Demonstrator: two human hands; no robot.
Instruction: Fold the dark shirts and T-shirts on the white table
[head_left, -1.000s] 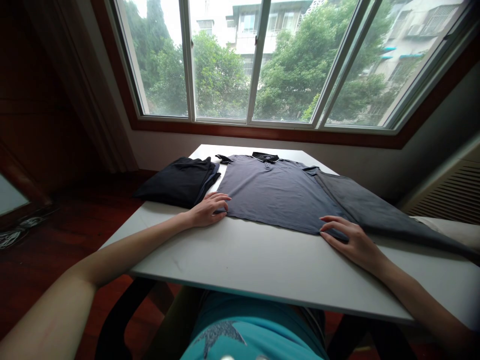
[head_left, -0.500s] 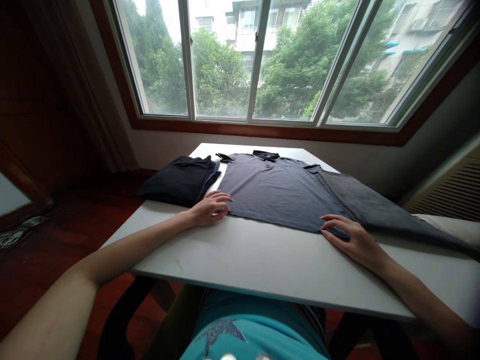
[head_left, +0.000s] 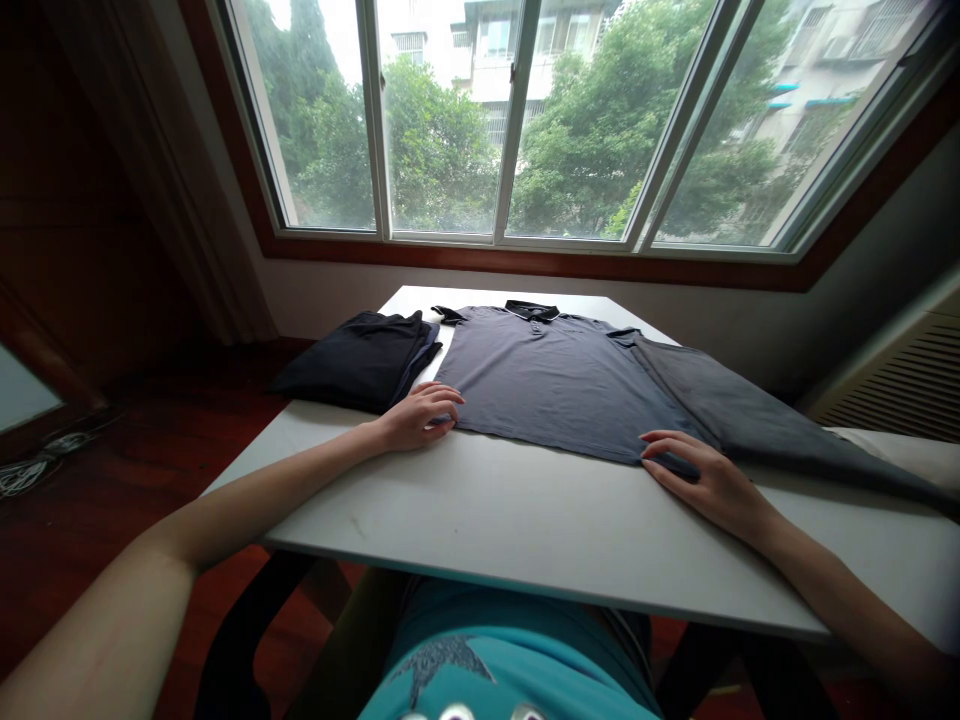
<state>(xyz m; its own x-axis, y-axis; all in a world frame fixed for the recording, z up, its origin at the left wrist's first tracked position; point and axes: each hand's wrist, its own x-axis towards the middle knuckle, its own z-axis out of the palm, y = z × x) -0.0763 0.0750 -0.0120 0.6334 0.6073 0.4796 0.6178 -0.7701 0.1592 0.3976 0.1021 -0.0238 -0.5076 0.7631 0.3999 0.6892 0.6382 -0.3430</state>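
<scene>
A grey polo shirt point(head_left: 555, 385) with a dark, white-edged collar lies spread flat on the white table point(head_left: 495, 510), its collar toward the window. My left hand point(head_left: 420, 415) is at the lower left corner of the shirt, fingers curled and thumb beneath, pinching the hem there. At the lower right corner, my right hand point(head_left: 701, 480) holds the hem between thumb and fingers. The fabric inside each grip is mostly hidden.
Folded dark clothes point(head_left: 356, 360) are stacked at the table's left edge. Dark grey trousers or similar cloth point(head_left: 757, 415) stretch along the right, touching the shirt's sleeve. A window point(head_left: 495, 130) stands behind the table. Cables point(head_left: 45, 465) lie on the floor at left.
My left hand has shifted very slightly to the left at the shirt's corner. The shirt and my right hand look almost the same.
</scene>
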